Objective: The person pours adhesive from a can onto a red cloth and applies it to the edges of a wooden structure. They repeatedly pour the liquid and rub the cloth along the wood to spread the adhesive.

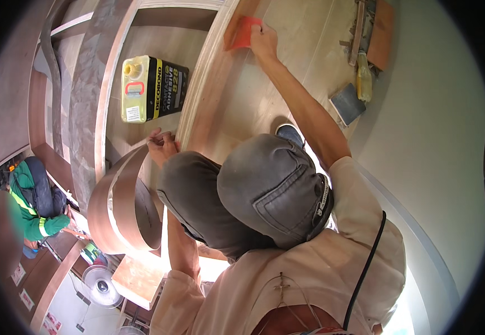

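Note:
My right hand (pixel 264 41) grips a red flat spreader (pixel 245 32), pressed against the brown inner face of a long wooden panel (pixel 219 79). Beside the panel's layered edge is my left hand (pixel 161 145), fingers curled; whether they pinch something is unclear. A loose coil of brown veneer or laminate strip (pixel 117 209) stands just below that hand. Within the wooden frame sits a yellow and black can of Decobond contact adhesive (pixel 154 90), its yellow spout uppermost.
At right on the floor lie a yellowish plastic bottle (pixel 364 79), a dark flat block (pixel 348 104) and wood offcuts (pixel 380 35). A co-worker in a green sleeve (pixel 52 226) is at far left. A fan (pixel 102 286) stands near a wooden box (pixel 137 278).

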Tool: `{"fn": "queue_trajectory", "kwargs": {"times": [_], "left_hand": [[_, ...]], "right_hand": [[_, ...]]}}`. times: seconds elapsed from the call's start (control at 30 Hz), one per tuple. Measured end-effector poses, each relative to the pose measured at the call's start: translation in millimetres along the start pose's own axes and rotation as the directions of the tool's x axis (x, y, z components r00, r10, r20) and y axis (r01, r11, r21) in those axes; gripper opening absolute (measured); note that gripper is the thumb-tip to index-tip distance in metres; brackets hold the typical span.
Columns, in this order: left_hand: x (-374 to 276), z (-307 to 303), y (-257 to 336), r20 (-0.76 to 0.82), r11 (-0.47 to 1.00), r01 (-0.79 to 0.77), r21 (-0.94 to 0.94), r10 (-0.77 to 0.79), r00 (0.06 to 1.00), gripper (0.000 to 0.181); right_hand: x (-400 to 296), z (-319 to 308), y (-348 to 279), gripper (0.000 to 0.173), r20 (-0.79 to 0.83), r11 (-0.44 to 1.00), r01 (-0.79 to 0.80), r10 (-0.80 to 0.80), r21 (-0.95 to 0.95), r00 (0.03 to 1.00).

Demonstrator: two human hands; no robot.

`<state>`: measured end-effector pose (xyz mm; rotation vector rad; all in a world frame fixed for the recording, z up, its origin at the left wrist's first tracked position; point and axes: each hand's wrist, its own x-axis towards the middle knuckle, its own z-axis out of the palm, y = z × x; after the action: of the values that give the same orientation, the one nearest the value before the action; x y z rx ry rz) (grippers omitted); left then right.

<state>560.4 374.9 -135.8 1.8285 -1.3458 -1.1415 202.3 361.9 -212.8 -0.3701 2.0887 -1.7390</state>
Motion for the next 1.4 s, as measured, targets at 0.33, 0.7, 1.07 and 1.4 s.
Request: {"fn": "queue_trajectory", "kwargs": {"times": [0.33,0.7,1.07,1.4], "left_hand": [[1,-9,-10,0.017,0.979,0.019,-0.202,-0.016,1.000,0.039],[-4,-11,2,0.116,0.977,0.031,-0.211,-0.007,0.993,0.035],[3,-9,-9,0.064,0.989,-0.055,-0.140,0.064,0.996,0.033],[14,-7,-23,0.085,0.990,-0.086,-0.110,0.095,0.992,0.035]], "right_hand": [[-21,-47,-52,0.030,-0.013,0.976,0.158,-0.158,0.151,0.987],[-54,16,112,0.028,-0.077,0.985,-0.065,0.054,-0.157,0.996],[-60,20,57,0.028,-0.009,0.989,-0.057,0.056,-0.139,0.998],[-60,-14,-73,0.031,0.016,0.972,0.129,-0.135,0.198,0.991]]}}
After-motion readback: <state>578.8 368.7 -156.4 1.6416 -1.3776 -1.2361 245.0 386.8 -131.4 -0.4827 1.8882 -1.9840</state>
